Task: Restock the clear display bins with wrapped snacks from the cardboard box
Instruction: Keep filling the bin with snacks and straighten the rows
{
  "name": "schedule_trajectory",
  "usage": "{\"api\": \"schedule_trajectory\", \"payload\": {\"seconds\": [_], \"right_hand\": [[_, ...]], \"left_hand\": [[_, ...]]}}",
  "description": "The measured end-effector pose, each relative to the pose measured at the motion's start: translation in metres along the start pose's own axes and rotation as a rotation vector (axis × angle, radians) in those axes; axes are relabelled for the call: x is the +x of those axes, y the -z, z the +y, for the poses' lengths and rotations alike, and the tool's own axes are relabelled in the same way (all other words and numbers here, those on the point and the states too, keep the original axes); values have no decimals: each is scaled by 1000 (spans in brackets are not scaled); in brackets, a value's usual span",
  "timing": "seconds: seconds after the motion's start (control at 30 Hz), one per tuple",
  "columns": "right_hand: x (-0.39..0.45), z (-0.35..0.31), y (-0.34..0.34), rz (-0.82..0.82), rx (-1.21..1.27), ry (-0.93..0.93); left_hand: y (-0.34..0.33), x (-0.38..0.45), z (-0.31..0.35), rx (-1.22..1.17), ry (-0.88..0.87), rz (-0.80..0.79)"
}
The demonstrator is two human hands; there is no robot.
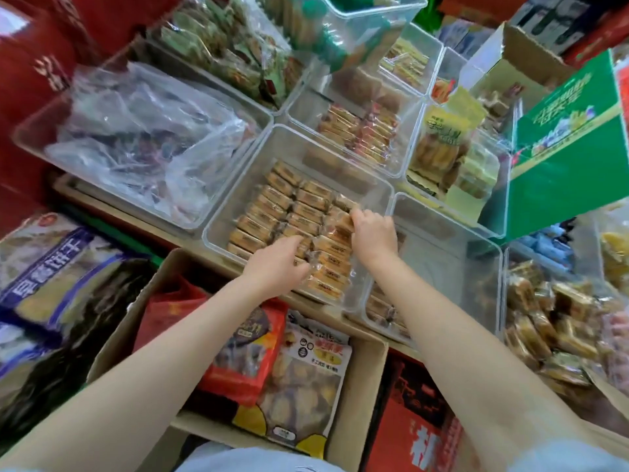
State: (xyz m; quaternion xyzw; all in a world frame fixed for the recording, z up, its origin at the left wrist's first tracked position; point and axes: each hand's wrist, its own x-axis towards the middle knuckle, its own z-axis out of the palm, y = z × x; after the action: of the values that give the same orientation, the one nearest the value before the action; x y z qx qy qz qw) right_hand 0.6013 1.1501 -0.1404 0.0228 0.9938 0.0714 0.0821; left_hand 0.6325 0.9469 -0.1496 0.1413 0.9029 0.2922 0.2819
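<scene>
Judging by the rows, you've nearly filled the centre clear bin [238, 199]; both hands, left hand [275, 264] and right hand [372, 236], grip wrapped snacks [326, 267] at its near-right corner; the cardboard box [354, 396] nearest you still holds bags.

The counter [112, 212] shows only as a pale edge strip. Clear bins stand on it edge to edge: a middle bin [238, 195] of brown wrapped snacks [272, 206], a left bin [37, 131] of crumpled plastic bags, a right bin [442, 253], more behind.
</scene>
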Motion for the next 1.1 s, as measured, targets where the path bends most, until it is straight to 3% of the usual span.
{"api": "schedule_trajectory", "payload": {"seconds": [0.13, 0.3, 0.43, 0.73, 0.9, 1.0, 1.1], "right_hand": [[0, 9, -12, -27, -8, 50], [2, 7, -13, -145, -46, 84], [4, 5, -13, -202, -68, 84], [-16, 6, -18, -166, -142, 148], [-57, 13, -6, -173, -155, 199], [-94, 20, 7, -153, 4, 209], [-145, 39, 19, -23, 326, 196]], "left_hand": [[11, 24, 21, -409, 126, -95], [2, 44, 42, -603, 212, -180], [-9, 46, 41, -651, 211, -160], [-19, 49, 36, -515, 138, -152], [-15, 32, 39, -279, 33, -129], [-12, 10, 40, -166, 5, -66], [-16, -24, 53, -58, -46, 32]]}}
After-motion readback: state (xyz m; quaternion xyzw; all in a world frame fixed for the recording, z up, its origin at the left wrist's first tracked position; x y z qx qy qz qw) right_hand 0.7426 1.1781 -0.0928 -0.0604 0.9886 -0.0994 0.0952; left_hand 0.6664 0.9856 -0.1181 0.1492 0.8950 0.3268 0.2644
